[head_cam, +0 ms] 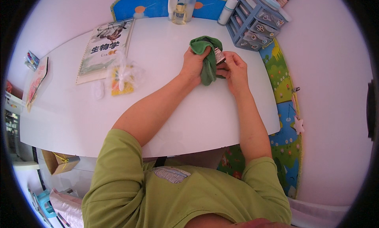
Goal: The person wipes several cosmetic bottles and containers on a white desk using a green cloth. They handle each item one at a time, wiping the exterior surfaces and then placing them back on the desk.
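Above the white tabletop (177, 118), my left hand (193, 63) grips a green cloth (209, 69) bunched over the fingers. Against the cloth's right side shows a small dark container with a pale label (219, 55), partly covered by fabric and fingers. My right hand (237, 69) holds this container from its right side, thumb and forefinger near its lower end. The cloth hangs down between both hands. Which kind of container it is, I cannot tell.
A small blue drawer unit (247, 26) stands at the back right beside a white bottle (227, 11). A perfume bottle (179, 15) stands at the back. To the left lie a spiral-bound book (102, 55) with glasses (111, 26), a plastic-wrapped yellow packet (123, 83) and a white oval object (99, 89).
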Motion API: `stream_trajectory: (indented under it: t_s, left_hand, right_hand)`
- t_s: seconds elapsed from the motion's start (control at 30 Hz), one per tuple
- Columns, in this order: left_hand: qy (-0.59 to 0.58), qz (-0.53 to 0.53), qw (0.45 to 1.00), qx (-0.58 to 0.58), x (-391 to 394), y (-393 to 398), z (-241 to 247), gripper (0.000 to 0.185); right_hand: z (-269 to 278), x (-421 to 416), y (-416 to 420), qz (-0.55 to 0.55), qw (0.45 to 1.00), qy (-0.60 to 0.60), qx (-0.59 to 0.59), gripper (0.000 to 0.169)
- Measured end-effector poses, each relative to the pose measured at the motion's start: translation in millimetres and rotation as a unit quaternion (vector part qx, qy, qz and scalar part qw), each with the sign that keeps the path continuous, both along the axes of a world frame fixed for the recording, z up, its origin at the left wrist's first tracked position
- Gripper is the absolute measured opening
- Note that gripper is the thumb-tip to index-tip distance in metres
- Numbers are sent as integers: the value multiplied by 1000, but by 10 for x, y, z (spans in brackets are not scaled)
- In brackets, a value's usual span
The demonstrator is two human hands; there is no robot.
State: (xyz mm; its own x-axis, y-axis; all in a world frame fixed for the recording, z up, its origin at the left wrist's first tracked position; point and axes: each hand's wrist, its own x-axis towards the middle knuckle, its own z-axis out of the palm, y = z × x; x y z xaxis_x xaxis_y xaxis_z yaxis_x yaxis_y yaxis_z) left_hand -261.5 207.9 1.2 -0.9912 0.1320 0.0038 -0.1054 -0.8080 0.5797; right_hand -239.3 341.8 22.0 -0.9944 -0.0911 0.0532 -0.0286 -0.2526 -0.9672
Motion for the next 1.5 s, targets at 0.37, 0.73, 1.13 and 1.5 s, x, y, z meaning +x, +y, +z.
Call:
stream_trajectory:
  t_s: [0.37, 0.73, 1.13, 1.5]
  left_hand:
    - [47, -62, 992, -95, 108, 62, 22, 21]
    - [69, 45, 989, -127, 70, 88, -21, 15]
    - [49, -91, 992, -72, 149, 46, 85, 22]
    - [47, -63, 984, -160, 80, 89, 9, 22]
  right_hand:
    - [-53, -31, -7, -41, 998, -23, -49, 17]
    - [-117, -40, -82, -112, 985, 91, 94, 28]
    - [-94, -64, -16, -176, 909, 213, 313, 43]
    - [-22, -17, 42, -162, 881, 234, 379, 51]
